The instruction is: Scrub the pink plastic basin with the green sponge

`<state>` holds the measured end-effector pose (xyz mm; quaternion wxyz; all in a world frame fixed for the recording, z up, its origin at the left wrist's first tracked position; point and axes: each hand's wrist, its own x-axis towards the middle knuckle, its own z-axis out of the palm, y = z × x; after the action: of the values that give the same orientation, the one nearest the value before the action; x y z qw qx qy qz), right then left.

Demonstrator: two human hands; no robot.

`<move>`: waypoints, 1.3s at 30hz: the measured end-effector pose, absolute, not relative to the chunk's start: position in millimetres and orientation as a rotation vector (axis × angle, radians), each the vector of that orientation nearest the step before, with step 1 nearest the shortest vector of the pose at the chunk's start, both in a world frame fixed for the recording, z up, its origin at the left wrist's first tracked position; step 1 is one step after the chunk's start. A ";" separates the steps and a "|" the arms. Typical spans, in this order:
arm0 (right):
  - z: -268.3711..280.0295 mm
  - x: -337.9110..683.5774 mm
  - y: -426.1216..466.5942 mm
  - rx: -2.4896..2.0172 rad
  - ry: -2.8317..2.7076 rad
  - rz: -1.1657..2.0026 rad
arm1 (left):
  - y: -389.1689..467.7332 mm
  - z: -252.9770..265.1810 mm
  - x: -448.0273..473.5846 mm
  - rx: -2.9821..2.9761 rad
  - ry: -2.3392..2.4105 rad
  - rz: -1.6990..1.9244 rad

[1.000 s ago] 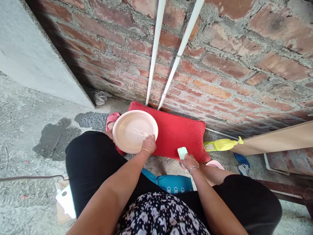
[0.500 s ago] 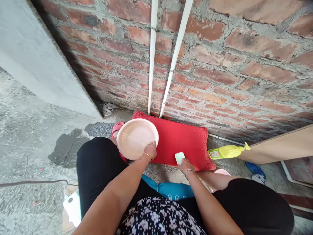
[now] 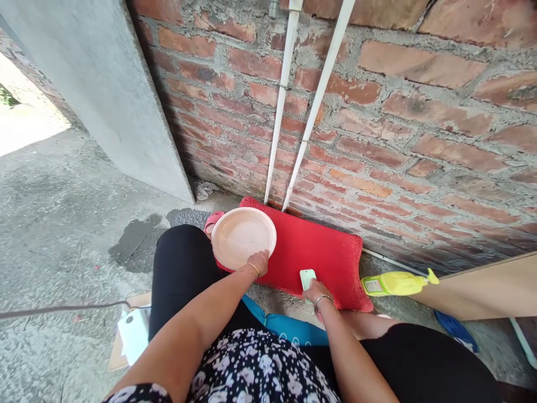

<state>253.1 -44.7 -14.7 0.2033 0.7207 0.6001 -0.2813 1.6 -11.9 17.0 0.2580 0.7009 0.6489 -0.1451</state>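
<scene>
Green tool (image 3: 307,276), clasped by the right hand (image 3: 318,291), has edged nearer the basin (image 3: 222,254), whose rim the left hand (image 3: 259,262) clasps.

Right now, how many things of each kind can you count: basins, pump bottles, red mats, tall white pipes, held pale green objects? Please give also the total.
Basin: 1
Pale green object: 1
Red mat: 1
Pump bottle: 1
Tall white pipes: 2
Total: 6
</scene>
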 end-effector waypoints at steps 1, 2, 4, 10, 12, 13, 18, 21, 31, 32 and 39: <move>-12.9 252.2 -42.5 2.012 1.682 -0.816 | -12.9 18.6 1.1 1.903 1.757 -0.398; -10.7 250.9 -39.9 2.015 1.687 -0.844 | -13.6 19.9 0.6 1.903 1.756 -0.401; -5.9 246.7 -33.7 2.034 1.713 -0.856 | -14.0 21.4 0.0 1.898 1.757 -0.404; 1.5 208.8 -18.9 2.086 1.866 -0.760 | -14.1 19.5 1.4 1.874 1.768 -0.396; -1.0 188.1 -20.0 2.041 1.932 -0.737 | -15.9 19.3 1.7 1.870 1.774 -0.404; -2.8 178.1 -21.8 2.001 1.969 -0.736 | -17.2 19.6 1.5 1.869 1.778 -0.411; -10.4 161.6 -31.4 1.883 2.027 -0.742 | -24.1 25.2 -3.6 1.887 1.782 -0.456; -10.7 196.3 -32.4 1.997 1.905 -0.727 | -25.6 30.2 -6.8 1.890 1.774 -0.479; 4.1 264.1 -31.6 2.216 1.627 -0.780 | -22.8 34.7 0.8 1.887 1.803 -0.516; 5.0 250.3 -30.2 2.194 1.685 -0.779 | -23.1 34.3 0.6 1.891 1.804 -0.515; -2.7 193.2 -23.5 2.062 1.847 -0.840 | -24.6 32.4 -3.7 1.915 1.807 -0.508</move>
<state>193.2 -23.5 -2.7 0.1239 0.7073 0.6335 -0.2881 -3.7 -24.6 32.4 0.2279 0.6955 0.6560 -0.1846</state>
